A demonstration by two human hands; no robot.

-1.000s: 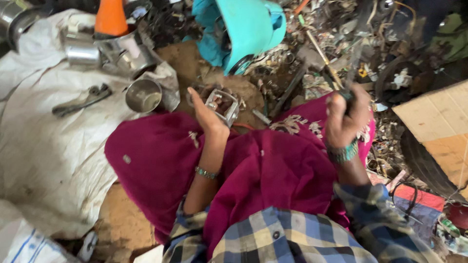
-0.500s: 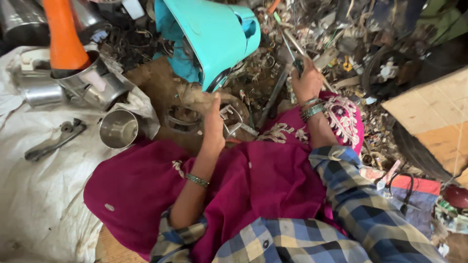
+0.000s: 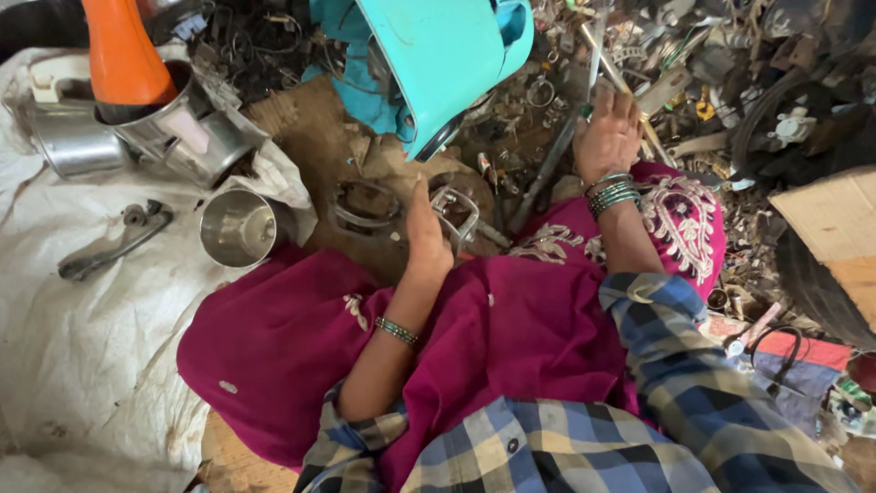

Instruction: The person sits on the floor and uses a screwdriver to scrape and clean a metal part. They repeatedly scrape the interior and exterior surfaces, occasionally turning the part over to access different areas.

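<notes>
While a wrench (image 3: 114, 242) and steel cup (image 3: 239, 226) lie untouched on the white sheet (image 3: 64, 347), the left hand (image 3: 424, 233) rests its fingers on a metal bracket (image 3: 453, 212), the grip unclear. The right hand (image 3: 607, 132) clenches a thin rod (image 3: 610, 68) above the scrap pile (image 3: 730, 82). Sorting looks barely begun; the rod's ends vanish into clutter.

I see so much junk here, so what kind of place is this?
Probably a scrap-sorting spot: a heap of metal scrap on the ground, steel cups on a white sheet, and hands picking through parts.
</notes>
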